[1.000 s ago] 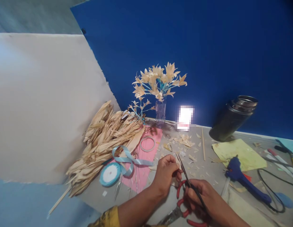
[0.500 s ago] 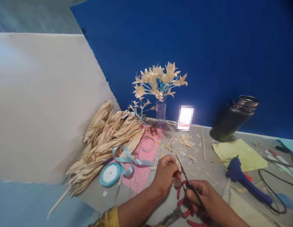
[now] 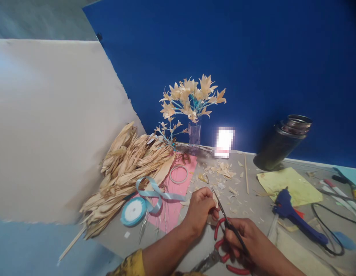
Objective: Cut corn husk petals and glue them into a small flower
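My left hand (image 3: 199,211) is closed in a pinch on a small pale husk piece (image 3: 215,199) held just above the grey table (image 3: 252,209). My right hand (image 3: 247,239) grips thin black scissors (image 3: 224,212), whose blades point up and left and touch the husk piece. Under my right hand lie red-handled scissors (image 3: 216,255). A pile of dried corn husks (image 3: 129,168) lies to the left. A roll of light blue ribbon (image 3: 134,211) sits beside it with a loose strip curling over a pink sheet (image 3: 173,209).
A clear vase of husk flowers (image 3: 194,103) stands by the blue wall. A dark metal flask (image 3: 283,143), a yellow sheet (image 3: 287,186), a blue glue gun (image 3: 295,216) with black cord and pens lie right. Husk scraps (image 3: 224,172), a wooden stick (image 3: 246,173) and a tape ring (image 3: 178,174) lie ahead.
The view has drifted slightly. Both hands keep their hold; the black scissors have shifted a little against the husk piece.
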A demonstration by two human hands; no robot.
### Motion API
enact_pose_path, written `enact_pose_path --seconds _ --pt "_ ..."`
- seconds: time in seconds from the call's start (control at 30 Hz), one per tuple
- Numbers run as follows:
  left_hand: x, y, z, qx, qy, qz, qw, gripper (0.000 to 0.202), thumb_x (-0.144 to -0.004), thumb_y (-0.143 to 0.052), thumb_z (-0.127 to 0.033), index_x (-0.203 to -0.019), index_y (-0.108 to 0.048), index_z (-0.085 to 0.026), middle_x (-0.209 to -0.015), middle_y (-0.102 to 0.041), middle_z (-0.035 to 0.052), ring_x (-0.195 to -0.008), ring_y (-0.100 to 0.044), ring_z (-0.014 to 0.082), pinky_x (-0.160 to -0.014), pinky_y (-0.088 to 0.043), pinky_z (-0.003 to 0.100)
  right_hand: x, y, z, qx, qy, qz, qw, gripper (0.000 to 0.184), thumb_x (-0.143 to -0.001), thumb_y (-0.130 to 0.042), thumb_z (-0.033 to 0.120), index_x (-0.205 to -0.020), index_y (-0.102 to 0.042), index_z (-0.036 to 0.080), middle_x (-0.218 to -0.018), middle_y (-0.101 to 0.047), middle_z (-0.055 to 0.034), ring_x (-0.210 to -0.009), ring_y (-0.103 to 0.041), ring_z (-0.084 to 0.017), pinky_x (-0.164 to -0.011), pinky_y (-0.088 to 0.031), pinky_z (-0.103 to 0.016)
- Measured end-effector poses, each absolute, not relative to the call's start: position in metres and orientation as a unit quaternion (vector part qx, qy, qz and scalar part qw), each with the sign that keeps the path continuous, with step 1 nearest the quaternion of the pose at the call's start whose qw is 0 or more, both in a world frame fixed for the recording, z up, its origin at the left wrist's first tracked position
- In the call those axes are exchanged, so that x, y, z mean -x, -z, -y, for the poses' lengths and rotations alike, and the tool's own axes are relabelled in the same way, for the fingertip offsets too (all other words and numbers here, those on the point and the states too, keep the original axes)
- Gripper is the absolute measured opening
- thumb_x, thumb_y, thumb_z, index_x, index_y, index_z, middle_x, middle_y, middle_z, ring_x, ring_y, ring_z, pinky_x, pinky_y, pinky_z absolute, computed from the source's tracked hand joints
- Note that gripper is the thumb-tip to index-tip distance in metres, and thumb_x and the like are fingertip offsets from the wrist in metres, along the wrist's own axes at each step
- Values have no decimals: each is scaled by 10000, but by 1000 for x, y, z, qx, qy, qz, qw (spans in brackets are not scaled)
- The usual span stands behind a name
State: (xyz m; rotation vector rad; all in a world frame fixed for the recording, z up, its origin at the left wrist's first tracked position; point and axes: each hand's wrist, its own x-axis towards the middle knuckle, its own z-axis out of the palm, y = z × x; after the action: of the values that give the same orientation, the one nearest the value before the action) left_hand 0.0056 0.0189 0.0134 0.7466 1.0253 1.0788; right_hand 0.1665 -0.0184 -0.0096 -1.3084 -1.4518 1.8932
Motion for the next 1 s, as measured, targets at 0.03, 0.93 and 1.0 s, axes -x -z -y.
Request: enact_pose_path --seconds 0.03,0.93,1.0 --pt "-5 -14 -19 -332 -479 -455 673 96 -592 -579 -185 -618 -487 -195 -541 -593 -14 -401 -514 97 -434 -368 209 -166 9 19 474 -681 519 206 586 -733 -643 759 -664 -552 185 -473 -500 46 -370 -376 -63 -372 -193 -186" --pt "-7 -17 -14 -424 -493 -477 592 139 -697 -642 -232 -725 -512 -192 -640 -645 -5 -498 -600 114 -484 -440 218 -183 18 2 514 -594 445 430 370 -709 -838 469 -777 -629 171 -629 -545 24 -556 -446 -111 -514 -340 -228" --pt "-7 -15 -14 -436 -485 -478 588 101 -709 -620 -217 -720 -523 -192 -622 -616 -18 -487 -568 102 -485 -415 218 -182 16 2 511 -590 439 444 358 -711 -836 454 -800 -633 172 -642 -542 24 -564 -438 -113 -518 -336 -234"
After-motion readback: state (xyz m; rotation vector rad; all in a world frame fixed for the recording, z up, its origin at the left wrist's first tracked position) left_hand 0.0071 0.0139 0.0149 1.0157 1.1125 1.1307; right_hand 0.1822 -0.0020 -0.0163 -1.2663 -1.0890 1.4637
